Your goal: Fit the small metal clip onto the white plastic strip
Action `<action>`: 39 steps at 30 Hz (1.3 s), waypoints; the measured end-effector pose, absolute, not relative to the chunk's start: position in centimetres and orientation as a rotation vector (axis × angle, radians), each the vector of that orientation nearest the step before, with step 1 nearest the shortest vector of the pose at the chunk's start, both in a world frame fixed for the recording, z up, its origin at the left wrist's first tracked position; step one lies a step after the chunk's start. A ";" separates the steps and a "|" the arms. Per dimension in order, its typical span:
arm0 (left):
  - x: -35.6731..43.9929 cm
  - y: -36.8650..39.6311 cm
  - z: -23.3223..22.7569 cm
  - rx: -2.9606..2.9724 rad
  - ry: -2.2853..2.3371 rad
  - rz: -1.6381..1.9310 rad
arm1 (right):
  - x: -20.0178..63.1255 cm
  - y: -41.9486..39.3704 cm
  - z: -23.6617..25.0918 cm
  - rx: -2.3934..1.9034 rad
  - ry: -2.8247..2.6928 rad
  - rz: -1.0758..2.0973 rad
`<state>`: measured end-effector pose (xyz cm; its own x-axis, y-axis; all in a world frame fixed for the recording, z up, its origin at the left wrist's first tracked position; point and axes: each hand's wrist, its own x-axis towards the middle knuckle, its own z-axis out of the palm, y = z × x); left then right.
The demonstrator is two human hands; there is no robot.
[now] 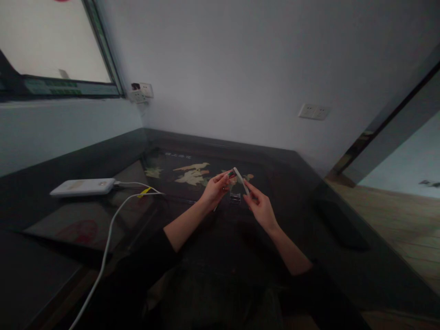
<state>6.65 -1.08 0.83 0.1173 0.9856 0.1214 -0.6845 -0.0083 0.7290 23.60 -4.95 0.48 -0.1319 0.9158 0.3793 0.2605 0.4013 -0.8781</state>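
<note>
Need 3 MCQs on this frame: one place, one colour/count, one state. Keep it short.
1. Where does the power bank lie?
A. On the dark table, to the person's left
B. On the wooden floor
C. On the window sill

2. What colour is the thin strip held between the hands?
A. Red
B. White
C. Black

3. How do the hands stand?
A. Both flat on the table
B. One in the lap
C. Both raised, fingers pinching the strip

Answers:
1 A: it rests on the tabletop at the left, with a white cable running from it.
2 B: the strip shows pale white against the dark table.
3 C: the left hand pinches its upper end and the right hand its lower end, above the table.
</note>
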 end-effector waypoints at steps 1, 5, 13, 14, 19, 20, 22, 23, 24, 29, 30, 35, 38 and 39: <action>6.6 -1.1 0.8 0.770 0.508 1.415 | 23.7 -4.9 0.4 -1.057 -1.614 0.797; 6.7 -1.3 0.8 0.842 0.557 1.413 | 23.7 -4.6 0.0 -1.040 -1.520 0.814; 7.8 -2.3 0.3 1.008 0.717 1.258 | 23.4 -4.9 0.0 -1.053 -1.582 0.635; 8.0 -2.4 0.2 1.023 0.717 1.253 | 23.3 -5.1 0.1 -1.057 -1.610 0.601; 8.8 -3.1 0.2 1.091 0.687 1.228 | 23.2 -5.6 0.5 -1.005 -1.689 0.528; 8.9 -3.3 0.3 1.108 0.693 1.218 | 23.2 -5.7 0.5 -1.000 -1.695 0.507; 8.9 -3.5 0.5 1.139 0.721 1.200 | 23.3 -5.8 0.6 -0.996 -1.700 0.454; 8.9 -3.6 0.5 1.150 0.737 1.191 | 23.3 -5.8 0.6 -0.997 -1.703 0.425; 8.9 -3.6 0.5 1.159 0.754 1.184 | 23.4 -5.8 0.6 -0.998 -1.707 0.395; 8.7 -3.2 -0.1 1.226 0.820 1.182 | 23.6 -5.5 0.4 -1.009 -1.669 0.298; 8.6 -3.1 -0.1 1.229 0.828 1.193 | 23.6 -5.4 0.4 -1.010 -1.644 0.304; 8.5 -3.1 -0.2 1.193 0.841 1.254 | 23.9 -5.2 0.4 -1.016 -1.580 0.350; 8.4 -3.1 -0.1 1.198 0.847 1.287 | 24.0 -5.0 0.4 -1.016 -1.587 0.369; 8.4 -3.1 0.0 1.196 0.848 1.303 | 24.0 -4.9 0.4 -1.014 -1.589 0.379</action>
